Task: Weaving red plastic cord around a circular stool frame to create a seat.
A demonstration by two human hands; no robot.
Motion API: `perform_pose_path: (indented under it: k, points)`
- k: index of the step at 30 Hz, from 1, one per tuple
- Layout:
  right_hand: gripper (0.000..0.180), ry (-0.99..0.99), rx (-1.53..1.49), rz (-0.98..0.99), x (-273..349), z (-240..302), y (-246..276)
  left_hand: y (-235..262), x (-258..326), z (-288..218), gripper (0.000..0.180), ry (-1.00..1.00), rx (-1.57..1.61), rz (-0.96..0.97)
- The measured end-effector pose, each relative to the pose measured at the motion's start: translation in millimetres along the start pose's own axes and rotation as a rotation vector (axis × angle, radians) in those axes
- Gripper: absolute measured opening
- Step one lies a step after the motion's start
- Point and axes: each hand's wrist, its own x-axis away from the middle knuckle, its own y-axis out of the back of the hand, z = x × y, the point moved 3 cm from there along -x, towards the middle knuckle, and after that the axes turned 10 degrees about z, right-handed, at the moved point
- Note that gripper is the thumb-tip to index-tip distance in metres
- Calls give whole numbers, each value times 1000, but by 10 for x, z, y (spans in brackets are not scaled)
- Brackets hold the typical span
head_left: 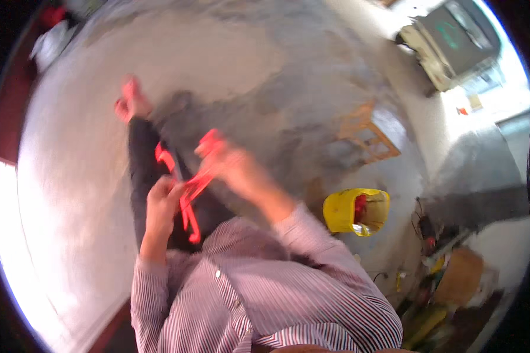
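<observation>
A bright red, thin, strip-like thing (188, 212) with a curled lower end is between my hands, above my dark trouser leg; motion blur hides its exact kind. My left hand (162, 206) is closed on it, thumb and fingers pinched near its middle. Further right and a little higher, my right hand (232, 170) is closed around another stretch of red, smeared by movement. One red part sticks out past the left fingertips, and more red shows at the right fingers.
A yellow bucket (343, 213) with something red inside stands on the concrete floor at the right. Beyond it is a wooden stool-like frame (374, 134). A parked vehicle (453, 44) is at the far right. A cardboard piece (460, 275) lies among clutter at the lower right.
</observation>
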Motion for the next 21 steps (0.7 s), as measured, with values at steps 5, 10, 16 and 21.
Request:
perform_pose_path:
  k: [5,10,16,21]
  points:
    - [19,400,-875,-169,113,181,1417,42,-287,404,23,-140,-39,-33]
    - [23,157,-612,-195,116,-465,1348,57,-251,766,40,-127,70,-78]
    - [24,-416,-45,151,-15,-1173,-101,-16,-291,904,37,171,408,140]
    - [20,-357,-108,138,-210,-1007,5,-115,-360,1017,25,206,859,141]
